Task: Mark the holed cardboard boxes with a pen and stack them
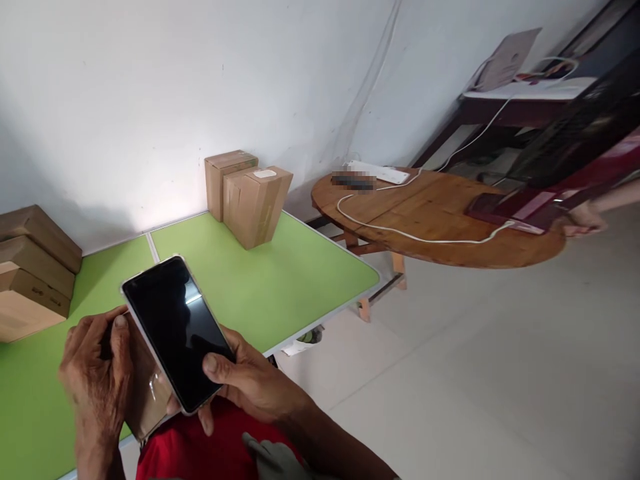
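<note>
My right hand (pixel 250 380) grips a smartphone (pixel 173 327) with a pale case, the thumb lying over the lower right of its dark screen. The phone is tilted and its screen faces up towards me. Just left of it, my left hand (pixel 97 367) is closed with curled fingers on the edge of a brown box (pixel 150 390) that has a shiny clear strip. The phone covers part of this box. Both hands are over the near edge of the green table (pixel 305 287).
Two cardboard boxes (pixel 255 207) stand by the wall; several more boxes (pixel 37 273) are at the left. A round wooden table (pixel 415 217) holds a white cable (pixel 400 233) and a dark red object (pixel 520 207). Another person's hand (pixel 583 219) is at its right edge.
</note>
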`<state>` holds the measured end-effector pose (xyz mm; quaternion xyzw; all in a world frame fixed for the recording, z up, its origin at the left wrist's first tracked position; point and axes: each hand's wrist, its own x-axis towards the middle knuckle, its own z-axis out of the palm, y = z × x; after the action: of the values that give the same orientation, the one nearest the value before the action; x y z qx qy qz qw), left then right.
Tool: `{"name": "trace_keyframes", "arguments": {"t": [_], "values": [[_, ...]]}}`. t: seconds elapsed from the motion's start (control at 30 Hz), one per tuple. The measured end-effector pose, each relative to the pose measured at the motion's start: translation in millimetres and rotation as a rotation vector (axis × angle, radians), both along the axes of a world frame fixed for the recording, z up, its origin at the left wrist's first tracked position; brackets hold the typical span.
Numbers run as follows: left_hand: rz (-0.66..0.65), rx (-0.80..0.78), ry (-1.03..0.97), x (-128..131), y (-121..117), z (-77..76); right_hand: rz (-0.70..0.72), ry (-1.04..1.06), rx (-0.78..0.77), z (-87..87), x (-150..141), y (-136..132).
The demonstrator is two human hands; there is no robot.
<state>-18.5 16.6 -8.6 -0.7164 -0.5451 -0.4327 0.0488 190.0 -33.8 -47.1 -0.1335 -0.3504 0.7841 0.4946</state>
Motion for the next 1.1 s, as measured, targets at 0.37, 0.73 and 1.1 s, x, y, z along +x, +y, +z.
{"name": "trace_keyframes", "arguments": {"t": [0.37, 0.73, 1.1], "values": [[-0.02, 0.061, 0.017, 2, -3, -0.7, 0.022, -0.002, 0.045, -14.2, -7, 3], [-0.035, 0.102, 0.004, 7, -4, -6.8, -0.476, -0.225, -0.091, -35.3, 53, 28], [-0.056, 0.121, -0.003, 8, -3, -9.3, -0.651, -0.762, -0.3, -129.8, 66, 82]]}}
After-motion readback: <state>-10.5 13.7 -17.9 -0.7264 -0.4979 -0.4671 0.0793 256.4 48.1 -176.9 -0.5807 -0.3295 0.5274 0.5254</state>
